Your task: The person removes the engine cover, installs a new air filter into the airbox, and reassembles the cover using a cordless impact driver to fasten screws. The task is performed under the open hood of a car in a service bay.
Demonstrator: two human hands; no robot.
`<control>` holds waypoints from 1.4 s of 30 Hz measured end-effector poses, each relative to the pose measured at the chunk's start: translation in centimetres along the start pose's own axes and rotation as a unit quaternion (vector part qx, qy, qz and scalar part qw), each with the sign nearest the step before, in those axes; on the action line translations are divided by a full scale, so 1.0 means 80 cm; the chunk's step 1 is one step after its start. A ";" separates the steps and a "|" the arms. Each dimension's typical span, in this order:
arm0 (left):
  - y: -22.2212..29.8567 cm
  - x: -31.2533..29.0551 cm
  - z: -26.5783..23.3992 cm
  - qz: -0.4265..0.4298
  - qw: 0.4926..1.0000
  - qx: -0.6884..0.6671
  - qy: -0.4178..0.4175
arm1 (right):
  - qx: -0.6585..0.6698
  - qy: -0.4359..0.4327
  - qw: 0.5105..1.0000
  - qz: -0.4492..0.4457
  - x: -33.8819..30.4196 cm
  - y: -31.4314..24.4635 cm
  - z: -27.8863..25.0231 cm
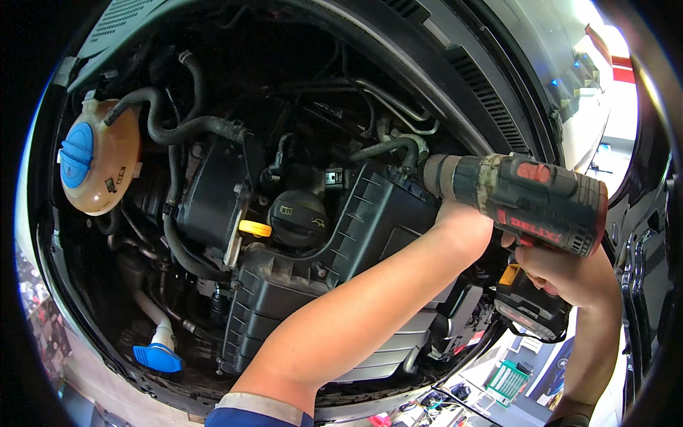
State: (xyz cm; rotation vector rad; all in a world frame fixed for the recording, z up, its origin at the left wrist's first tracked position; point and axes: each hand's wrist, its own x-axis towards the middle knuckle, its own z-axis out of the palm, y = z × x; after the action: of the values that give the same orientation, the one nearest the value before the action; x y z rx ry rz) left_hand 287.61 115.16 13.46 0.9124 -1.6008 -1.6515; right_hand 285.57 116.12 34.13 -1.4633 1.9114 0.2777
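My right hand [551, 267] is wrapped round the handle of a black and red cordless drill [519, 192], which lies level over the right side of an engine bay. The drill's chuck [442, 176] faces left, close to the far right corner of a ribbed black engine cover [377, 213]; what its tip meets cannot be made out. A battery pack [533, 307] hangs below the handle. My left forearm crosses the engine cover, and my left hand [466, 217] reaches behind and under the drill's front. Its fingers are hidden there.
A coolant reservoir [110, 167] with a blue cap stands at the far left. Near the middle are a black oil filler cap [299, 217] and a yellow dipstick handle [255, 228]. A blue washer-fluid cap [158, 357] sits at the front left. Hoses [188, 129] run between them.
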 end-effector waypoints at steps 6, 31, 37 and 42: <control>-0.021 0.019 0.027 0.042 0.996 -0.044 0.060 | 0.003 -0.001 1.000 -0.017 -0.004 -0.001 -0.002; -0.009 0.016 0.022 0.016 0.974 0.217 0.057 | 0.022 0.000 0.999 0.033 -0.006 -0.004 -0.006; -0.041 0.028 0.045 0.096 0.962 0.193 0.166 | 0.035 0.000 0.999 0.033 -0.002 0.001 -0.003; -0.044 0.035 0.056 0.126 0.953 0.203 0.186 | 0.020 0.006 0.999 0.035 -0.002 -0.001 -0.004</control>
State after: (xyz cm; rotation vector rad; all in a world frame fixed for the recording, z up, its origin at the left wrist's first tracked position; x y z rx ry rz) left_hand 282.39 115.38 9.84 1.0933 -1.7268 -0.9238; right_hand 285.55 116.07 34.47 -1.3763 1.9694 0.2621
